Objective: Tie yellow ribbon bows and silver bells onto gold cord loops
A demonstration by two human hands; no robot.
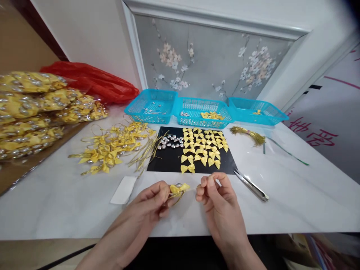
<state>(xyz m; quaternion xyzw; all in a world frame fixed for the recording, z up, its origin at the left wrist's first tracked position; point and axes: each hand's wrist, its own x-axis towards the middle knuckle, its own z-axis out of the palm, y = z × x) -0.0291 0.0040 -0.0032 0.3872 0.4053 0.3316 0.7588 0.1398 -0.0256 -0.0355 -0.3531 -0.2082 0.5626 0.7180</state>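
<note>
My left hand (154,198) pinches a yellow ribbon bow (180,188) by its left side, above the table's front edge. A round silver piece, bell or bead, sits on the bow, and thin gold cord hangs below it. To its right, apart from the bow, my right hand (218,197) has thumb and forefinger pressed together; whatever is between them is too fine to make out. Beyond both hands lies a black mat (165,162) with rows of yellow bows (201,144) and a cluster of silver pieces (170,141). Loose gold cords (144,152) rest over its left edge.
Tweezers (251,185) lie right of my right hand, a white card (123,190) left. A pile of finished-looking bows (112,144) spreads at left, near bagged bows (30,108) and a red bag (92,80). Blue baskets (204,102) and a gold cord bundle (247,134) stand behind.
</note>
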